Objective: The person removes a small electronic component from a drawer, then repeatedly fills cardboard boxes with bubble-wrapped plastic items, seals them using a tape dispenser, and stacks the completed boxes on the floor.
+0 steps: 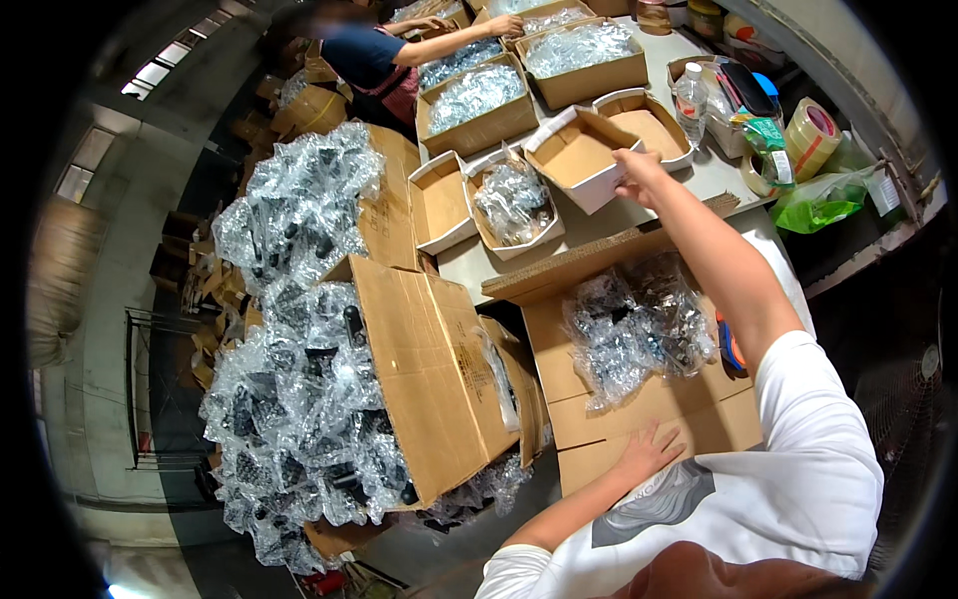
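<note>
My right hand reaches across the table, its fingers closed on the near right corner of a shallow cardboard tray with white outer sides. The tray is tilted and nothing lies in it; a similar tray is partly behind it. Lower down, my left hand rests flat, fingers spread, on the flap of a cardboard box. Inside that box are several clear plastic bags of dark parts. To the left stands a small tray of bagged parts beside a bare one.
A large heap of bubble-wrapped dark parts fills the left, against an opened carton. Boxes of clear bags line the far table, where another person's hand is. A water bottle and tape rolls stand at right.
</note>
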`<move>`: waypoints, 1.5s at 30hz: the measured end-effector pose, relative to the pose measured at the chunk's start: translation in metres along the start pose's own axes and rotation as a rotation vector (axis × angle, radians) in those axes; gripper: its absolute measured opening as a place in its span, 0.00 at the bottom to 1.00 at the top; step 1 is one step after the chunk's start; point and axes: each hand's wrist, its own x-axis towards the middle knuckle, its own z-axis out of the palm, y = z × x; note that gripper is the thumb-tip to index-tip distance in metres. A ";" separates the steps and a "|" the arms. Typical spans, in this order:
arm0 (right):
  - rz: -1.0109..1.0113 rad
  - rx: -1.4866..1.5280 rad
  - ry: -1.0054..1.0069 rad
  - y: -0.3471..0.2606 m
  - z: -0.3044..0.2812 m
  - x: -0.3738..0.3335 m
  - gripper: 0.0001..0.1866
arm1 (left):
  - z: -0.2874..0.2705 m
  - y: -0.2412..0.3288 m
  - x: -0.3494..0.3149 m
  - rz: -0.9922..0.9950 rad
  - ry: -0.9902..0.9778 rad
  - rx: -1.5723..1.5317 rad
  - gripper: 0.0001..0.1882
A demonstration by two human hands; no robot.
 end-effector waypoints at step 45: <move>-1.326 -1.391 -0.110 0.079 -0.122 -0.134 0.19 | -0.127 -0.048 0.027 -0.522 0.060 -0.158 0.09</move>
